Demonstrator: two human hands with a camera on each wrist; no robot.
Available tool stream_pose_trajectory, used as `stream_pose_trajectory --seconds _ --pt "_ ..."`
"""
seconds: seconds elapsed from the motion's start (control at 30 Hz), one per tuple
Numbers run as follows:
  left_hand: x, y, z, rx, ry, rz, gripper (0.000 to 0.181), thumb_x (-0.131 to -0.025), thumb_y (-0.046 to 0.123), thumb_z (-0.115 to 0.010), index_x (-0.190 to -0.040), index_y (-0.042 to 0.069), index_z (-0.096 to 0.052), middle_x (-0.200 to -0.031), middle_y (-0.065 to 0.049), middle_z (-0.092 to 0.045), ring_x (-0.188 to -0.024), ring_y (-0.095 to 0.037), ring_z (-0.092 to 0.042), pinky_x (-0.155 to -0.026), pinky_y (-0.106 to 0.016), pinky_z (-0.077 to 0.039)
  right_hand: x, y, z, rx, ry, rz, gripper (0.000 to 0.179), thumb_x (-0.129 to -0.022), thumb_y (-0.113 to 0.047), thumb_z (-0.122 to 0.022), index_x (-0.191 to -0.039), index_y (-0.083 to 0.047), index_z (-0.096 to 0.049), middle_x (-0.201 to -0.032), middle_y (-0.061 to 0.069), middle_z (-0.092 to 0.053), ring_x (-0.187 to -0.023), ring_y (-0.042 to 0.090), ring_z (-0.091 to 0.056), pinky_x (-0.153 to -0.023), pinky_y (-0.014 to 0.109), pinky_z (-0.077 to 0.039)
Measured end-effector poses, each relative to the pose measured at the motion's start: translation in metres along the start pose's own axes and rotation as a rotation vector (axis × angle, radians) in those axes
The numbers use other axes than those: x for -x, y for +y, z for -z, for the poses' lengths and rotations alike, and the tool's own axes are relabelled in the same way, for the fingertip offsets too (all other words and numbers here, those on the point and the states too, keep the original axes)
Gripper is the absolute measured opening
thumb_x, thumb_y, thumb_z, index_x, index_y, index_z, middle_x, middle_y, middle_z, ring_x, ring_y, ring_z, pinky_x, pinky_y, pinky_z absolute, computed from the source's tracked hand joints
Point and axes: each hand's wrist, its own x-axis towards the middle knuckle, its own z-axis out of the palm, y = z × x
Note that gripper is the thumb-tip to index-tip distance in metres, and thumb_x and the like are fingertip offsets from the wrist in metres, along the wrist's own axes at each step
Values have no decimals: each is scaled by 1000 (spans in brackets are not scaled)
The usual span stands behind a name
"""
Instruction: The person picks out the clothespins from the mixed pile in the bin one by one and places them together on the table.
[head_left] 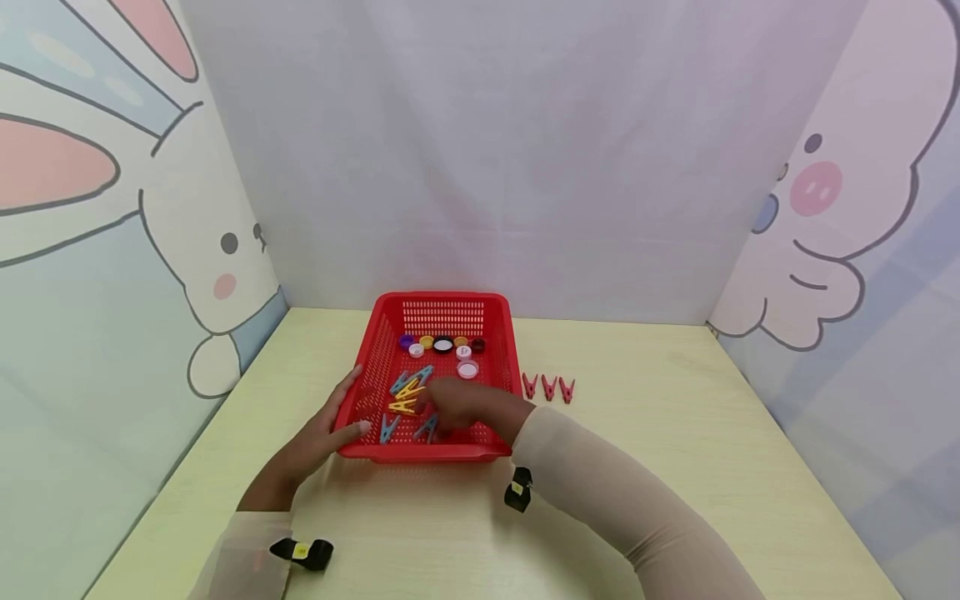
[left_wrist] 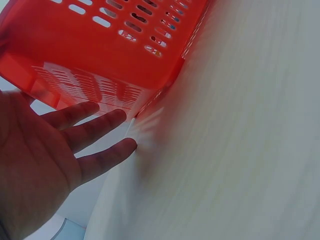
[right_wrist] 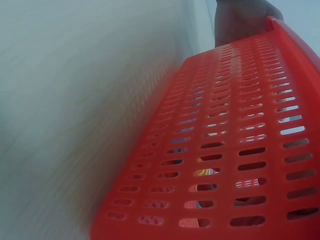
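Note:
A red plastic basket [head_left: 426,452] stands on the table, holding blue clothespins [head_left: 388,428] and yellow clothespins [head_left: 402,407] toward its front. My left hand [head_left: 318,437] rests at its left side, thumb over the rim. In the left wrist view, the fingers [left_wrist: 102,159] of that hand are straight and spread beside the outer wall. My right hand [head_left: 453,404] reaches over the right rim, down among the clothespins. A dark red clothespin [head_left: 421,409] shows right at its fingertips; I cannot tell whether they pinch it. In the right wrist view, the basket wall hides this hand.
Several round caps lie toward the back of the basket, among them a black-rimmed cap [head_left: 443,345] and a pink cap [head_left: 467,369]. Three red clothespins [head_left: 549,388] are lined up on the table right of the basket. A pale curtain [head_left: 495,167] hangs behind the table.

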Motion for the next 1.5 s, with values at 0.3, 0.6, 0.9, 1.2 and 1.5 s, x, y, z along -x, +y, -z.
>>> stream_pose_trajectory --seconds 0.3,0.6,0.9,1.2,1.5 --pt "1 0 0 3 0 -2 108 -99 22 -74 -177 31 0 -166 -29 -35 -143 -52 -49 -91 -40 -69 0 2 1 -82 -46 -17 59 -88 -6 -87 -144 -20 -72 -136 1 -71 -108 17 -65 -96 44 -68" --pt "1 0 0 2 -1 1 108 -99 23 -73 -177 31 0 -166 -29 -35 -143 -51 -49 -92 -40 -69 2 4 5 -163 -92 -20 58 -88 -5 -87 -142 -18 -73 -133 0 -70 -116 18 -61 -103 47 -65" --pt "1 0 0 7 2 -2 109 -98 22 -74 -177 31 0 -165 -29 -36 -143 -51 -50 -91 -40 -69 1 7 6 -204 -51 -47 56 -85 -9 -90 -139 -16 -75 -131 1 -70 -117 20 -61 -99 47 -67" --pt "0 2 0 8 -1 7 110 -98 21 -75 -177 31 1 -165 -29 -35 -144 -53 -48 -91 -41 -69 8 5 11 -358 -19 -75 51 -88 -14 -92 -136 -13 -77 -129 3 -72 -119 22 -60 -103 49 -64" --pt "-1 0 -1 14 2 -4 108 -99 19 -74 -177 28 0 -163 -30 -37 -143 -52 -50 -91 -40 -69 5 6 12 -349 -34 -70 49 -88 -14 -91 -135 -13 -79 -129 2 -73 -118 21 -62 -104 50 -64"
